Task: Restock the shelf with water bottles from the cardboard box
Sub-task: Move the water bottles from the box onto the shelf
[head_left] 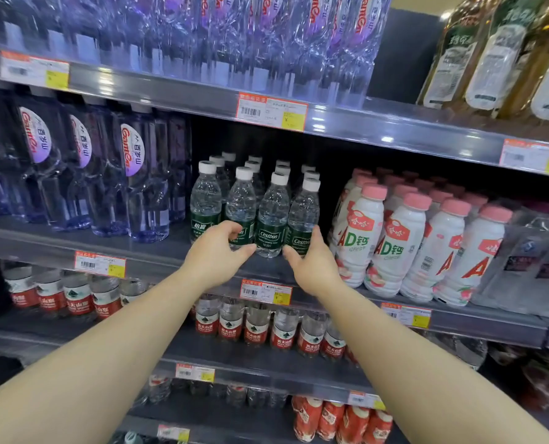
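Note:
Small clear water bottles with white caps and green labels stand in rows on the middle shelf (157, 251). The front row holds several. My left hand (217, 256) curls around the lower part of the second front bottle (241, 203), thumb on its right side. My right hand (313, 262) wraps the base of the rightmost front bottle (304, 209), thumb on its left and fingers on its right. A third bottle (272, 216) stands free between my hands. All of them rest upright on the shelf. The cardboard box is out of view.
Tall purple-labelled water bottles (138, 174) stand left of the green ones. White drink bottles with pink caps (394, 238) crowd the right. Red-labelled water bottles (257, 328) fill the shelf below. Wrapped bottle packs (266, 36) sit on the shelf above, close over the caps.

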Motion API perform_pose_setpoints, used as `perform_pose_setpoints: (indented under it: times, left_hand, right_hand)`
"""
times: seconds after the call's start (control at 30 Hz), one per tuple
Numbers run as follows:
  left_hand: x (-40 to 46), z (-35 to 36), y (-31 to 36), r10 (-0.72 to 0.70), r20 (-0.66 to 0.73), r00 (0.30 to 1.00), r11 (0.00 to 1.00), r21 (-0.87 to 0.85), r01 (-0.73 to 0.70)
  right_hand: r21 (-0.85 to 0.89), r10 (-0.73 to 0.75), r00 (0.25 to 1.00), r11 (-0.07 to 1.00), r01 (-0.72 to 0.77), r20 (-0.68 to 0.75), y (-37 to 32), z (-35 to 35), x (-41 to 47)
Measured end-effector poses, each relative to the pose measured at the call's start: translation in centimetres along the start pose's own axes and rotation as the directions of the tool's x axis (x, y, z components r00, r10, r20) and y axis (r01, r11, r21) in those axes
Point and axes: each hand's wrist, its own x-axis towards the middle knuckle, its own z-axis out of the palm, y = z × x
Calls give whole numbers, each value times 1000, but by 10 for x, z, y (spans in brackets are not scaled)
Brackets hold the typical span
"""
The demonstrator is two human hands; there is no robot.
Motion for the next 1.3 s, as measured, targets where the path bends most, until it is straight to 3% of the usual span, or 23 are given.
perform_pose_setpoints:
  times: [0.2,0.33,0.47,0.63,0.87,1.07,1.3]
  left_hand:
    - [-43,30,57,40,-113,993,977,214,-15]
    - [-91,97,122,115,-27,993,953,284,-103]
    - [-152,196,219,243,127,962,906,323,-272]
    - [-216,321,356,473,338,814,761,309,-571]
    - [-300,468,517,676,491,550,553,155,-818]
    - [-332,598,608,730,577,366,433,24,-901]
    - [-318,735,733,731,640,238,399,-118,-909]
  right_hand:
    - [66,-161,986,985,157,51,21,-47,-63]
    - [-31,-150,987,988,152,53,92,-123,-109]
    - [-302,-36,998,953,20,-48,209,-233,-171]
    - [-592,151,966,767,-247,-208,335,-376,-259]
    - [-553,407,829,618,-559,-383,468,-507,-365]
    - [-466,528,684,501,-729,-502,570,-581,-397]
    - [-371,616,513,355,-858,-598,689,-683,-381]
